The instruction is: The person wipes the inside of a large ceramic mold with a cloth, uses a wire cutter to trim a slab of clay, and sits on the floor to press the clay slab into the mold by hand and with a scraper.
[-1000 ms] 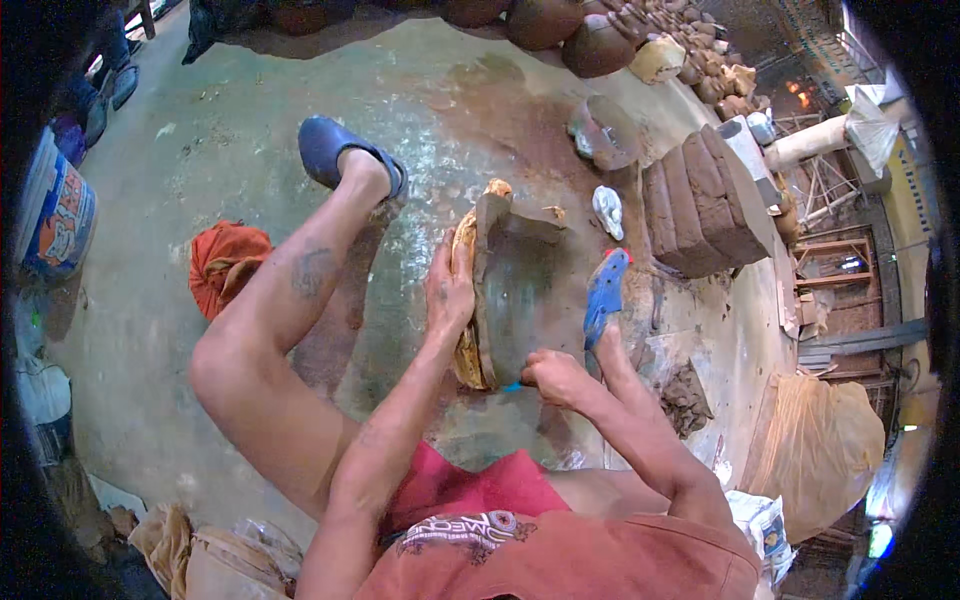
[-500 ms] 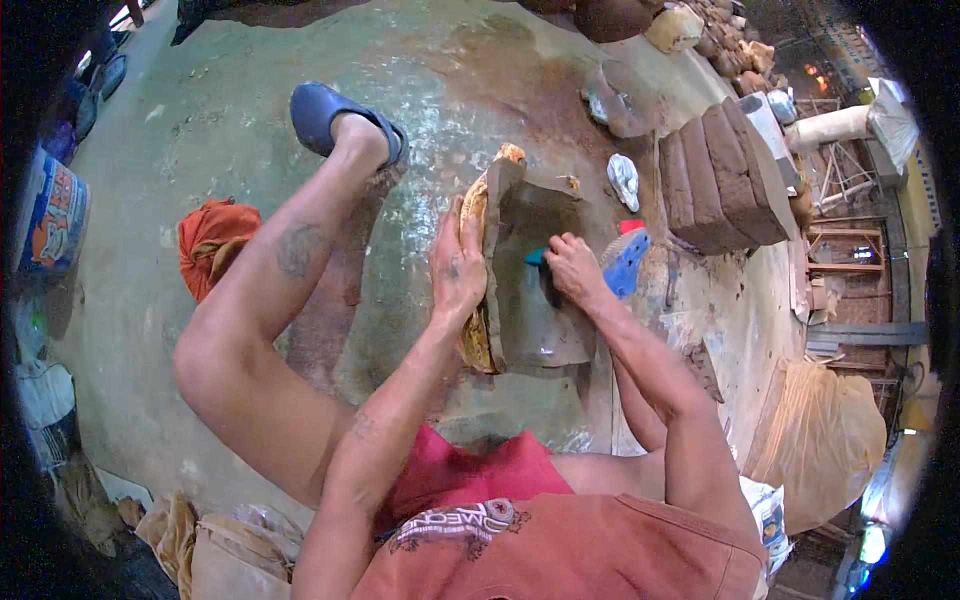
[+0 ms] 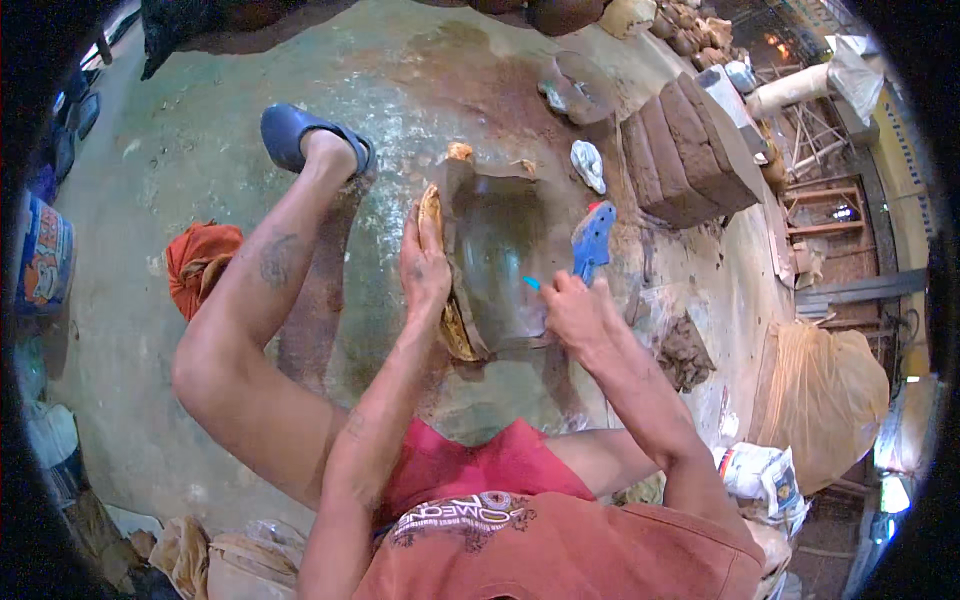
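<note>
On the floor before me lies a grey-brown wet clay slab (image 3: 500, 245), its surface smooth and shiny and its left edge raised. Along that edge runs a ragged yellow-brown strip (image 3: 457, 325), of a material I cannot make out. My left hand (image 3: 426, 275) rests against this strip, fingers stretched out along it. Closed around a small teal scraper (image 3: 531, 283), my right hand (image 3: 574, 312) is at the slab's right side. Only the scraper's tip shows. Just beyond that hand stands a bright blue piece with holes (image 3: 593, 240), partly hidden.
A stack of thick brown clay blocks (image 3: 690, 155) stands at the far right. A crumpled white plastic bag (image 3: 588, 166) and a clay scrap (image 3: 685, 352) lie nearer. An orange cloth bundle (image 3: 200, 268) and a blue tub (image 3: 45, 255) are at left. My left foot wears a blue clog (image 3: 290, 135).
My right hand has drawn the scraper back from inside the slab toward its near right edge. My left hand stays along the strip. The whole view has shifted somewhat.
</note>
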`<action>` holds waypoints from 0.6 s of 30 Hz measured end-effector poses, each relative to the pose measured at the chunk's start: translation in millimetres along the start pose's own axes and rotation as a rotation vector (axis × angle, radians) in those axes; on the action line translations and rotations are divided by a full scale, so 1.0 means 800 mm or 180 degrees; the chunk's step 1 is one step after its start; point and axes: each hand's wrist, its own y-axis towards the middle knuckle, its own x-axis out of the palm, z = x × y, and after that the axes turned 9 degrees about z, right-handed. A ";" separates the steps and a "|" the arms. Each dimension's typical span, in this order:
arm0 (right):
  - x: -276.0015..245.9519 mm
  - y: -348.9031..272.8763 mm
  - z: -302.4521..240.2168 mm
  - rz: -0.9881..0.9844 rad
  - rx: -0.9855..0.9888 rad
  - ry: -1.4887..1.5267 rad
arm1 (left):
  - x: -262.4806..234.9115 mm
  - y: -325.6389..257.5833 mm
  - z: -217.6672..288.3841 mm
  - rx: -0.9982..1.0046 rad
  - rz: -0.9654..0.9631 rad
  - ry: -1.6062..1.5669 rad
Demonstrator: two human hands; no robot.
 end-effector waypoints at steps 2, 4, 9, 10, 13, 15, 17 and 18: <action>0.034 -0.014 -0.010 -0.0504 0.0133 -0.0629 | 0.000 0.004 -0.019 0.0123 -0.0012 0.0126; 0.048 -0.029 -0.043 -0.0095 -0.0035 -0.0494 | -0.011 0.000 -0.023 0.0082 0.0061 0.0031; 0.099 -0.037 -0.077 -0.0140 0.0994 0.1339 | -0.019 -0.001 -0.048 -0.0376 0.0047 0.0157; 0.097 -0.023 -0.088 -0.0092 0.0967 0.1364 | -0.027 0.009 -0.057 -0.0320 0.0067 0.0162; 0.077 0.006 -0.107 -0.0713 0.1429 0.3750 | -0.042 0.019 -0.072 -0.0500 -0.0071 -0.0953; 0.060 0.028 -0.122 -0.0454 0.1333 0.4072 | -0.051 0.024 -0.086 -0.0453 0.0088 -0.0959; 0.041 0.047 -0.120 -0.0216 0.1300 0.4358 | -0.056 0.021 -0.087 -0.0601 0.0003 -0.0728; 0.031 0.067 -0.122 0.0353 0.1493 0.4177 | -0.062 0.020 -0.089 -0.0568 0.0040 -0.0685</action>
